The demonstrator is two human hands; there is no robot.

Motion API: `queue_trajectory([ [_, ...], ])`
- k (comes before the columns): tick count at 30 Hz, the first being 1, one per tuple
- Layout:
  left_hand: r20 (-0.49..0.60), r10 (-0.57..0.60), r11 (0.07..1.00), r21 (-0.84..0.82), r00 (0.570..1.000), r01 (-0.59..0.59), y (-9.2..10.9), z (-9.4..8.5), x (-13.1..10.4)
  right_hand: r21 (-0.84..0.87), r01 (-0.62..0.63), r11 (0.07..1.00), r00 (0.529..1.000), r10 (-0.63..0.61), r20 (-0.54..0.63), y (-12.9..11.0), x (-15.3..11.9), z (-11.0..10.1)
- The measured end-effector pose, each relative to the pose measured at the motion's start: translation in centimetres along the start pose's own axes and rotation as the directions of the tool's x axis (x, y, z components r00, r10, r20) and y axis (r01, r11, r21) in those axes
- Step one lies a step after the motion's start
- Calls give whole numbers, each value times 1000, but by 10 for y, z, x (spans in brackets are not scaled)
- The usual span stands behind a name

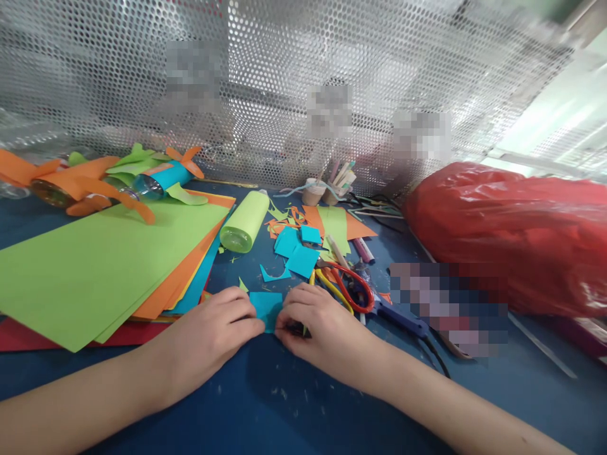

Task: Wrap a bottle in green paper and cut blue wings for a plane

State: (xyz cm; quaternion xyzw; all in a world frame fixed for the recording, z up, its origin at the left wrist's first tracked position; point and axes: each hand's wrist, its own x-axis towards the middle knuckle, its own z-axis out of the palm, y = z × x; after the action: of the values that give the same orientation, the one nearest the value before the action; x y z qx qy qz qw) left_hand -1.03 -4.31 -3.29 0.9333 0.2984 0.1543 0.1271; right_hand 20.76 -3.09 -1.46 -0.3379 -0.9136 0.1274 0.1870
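A small blue piece of paper (266, 304) lies on the dark blue table between my hands. My left hand (222, 325) is closed at its left edge, with thumb and fingers together. On the opposite edge, my right hand (315, 316) pinches the paper; part of its grip is hidden under the fingers. Just beyond are blue paper scraps (303, 260) and a curved blue offcut (275, 274). Close to my right hand lie red-handled scissors (370, 297) and yellow-handled scissors (339, 292). A bottle wrapped in light green paper (246, 218) lies on its side farther back.
Stacked coloured sheets (118, 253) cover the left, with paper-wrapped bottles (164, 180) behind. To the right are a blue glue gun (398, 316) with its cable and a large red plastic bag (512, 234). Small cups with sticks (339, 189) stand before a perforated metal screen (284, 82).
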Motion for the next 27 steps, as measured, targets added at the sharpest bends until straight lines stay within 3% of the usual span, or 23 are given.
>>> queue_trajectory([
  [11,-65,4,995,-99,998,-10,-7,3,0,-33,-8,999,996,11,91,-5,-1,-5],
  [27,-90,76,996,-48,993,-80,-5,3,0,57,-143,988,990,142,26,-3,-2,2],
])
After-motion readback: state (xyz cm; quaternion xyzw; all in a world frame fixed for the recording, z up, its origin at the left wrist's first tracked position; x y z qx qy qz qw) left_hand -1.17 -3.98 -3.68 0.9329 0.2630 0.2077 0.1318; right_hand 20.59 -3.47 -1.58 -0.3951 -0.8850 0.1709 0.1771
